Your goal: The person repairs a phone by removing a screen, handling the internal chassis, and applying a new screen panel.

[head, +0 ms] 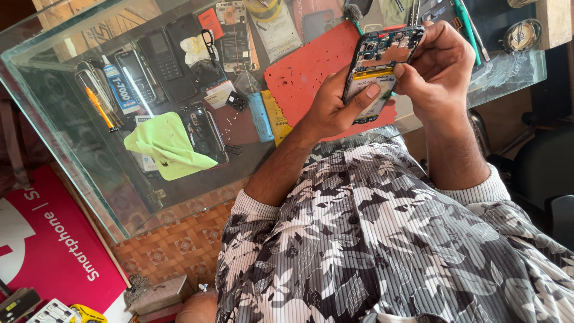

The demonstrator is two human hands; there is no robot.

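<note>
1. Glass counter (72,137), spanning 9 to 1 o'clock.
2. Red work mat (305,72), at 12 o'clock, beneath both hands.
3. Right hand (439,66), fingers curled around the phone's upper edge.
4. Left hand (335,107), thumb pressed across the battery.
5. Opened smartphone (382,60), back cover off, clasped between both hands.

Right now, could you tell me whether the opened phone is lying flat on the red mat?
No, both the left hand and right hand hold the opened phone above the red mat.

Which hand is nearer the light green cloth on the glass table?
Left. The left hand grips the opened phone on the side toward the light green cloth; the right hand holds its far side.
</note>
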